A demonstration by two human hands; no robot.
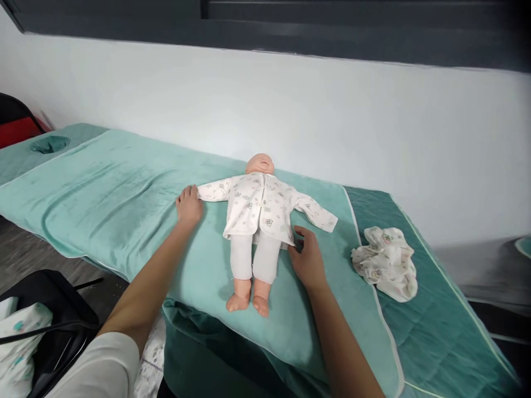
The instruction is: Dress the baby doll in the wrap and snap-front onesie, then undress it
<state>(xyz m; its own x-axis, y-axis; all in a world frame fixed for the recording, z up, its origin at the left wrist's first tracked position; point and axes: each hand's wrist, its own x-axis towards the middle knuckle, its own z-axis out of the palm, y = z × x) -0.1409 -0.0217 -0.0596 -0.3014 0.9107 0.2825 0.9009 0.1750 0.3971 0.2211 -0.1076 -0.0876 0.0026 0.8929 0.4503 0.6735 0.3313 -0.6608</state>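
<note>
A baby doll [260, 164] lies on its back on the pale green cover [124, 188], head toward the wall. It wears a white patterned baby shirt [265, 204] and white leggings [265, 257]; its feet are bare. The shirt's front edges meet at the top and part near the hem. At the end of the sleeve on the left, my left hand [189, 207] has its fingers curled at the cuff. My right hand [307, 257] is beside the shirt's lower right side, thumb at the hem and fingers apart. The other sleeve stretches out flat.
A crumpled white patterned cloth [385, 262] lies on the darker green quilted bed cover [440, 315] at the right. The bed's face hole [50, 144] is at the far left. A black chair [62, 298] with a white printed cloth [29, 337] stands lower left. A white wall [315, 110] runs behind.
</note>
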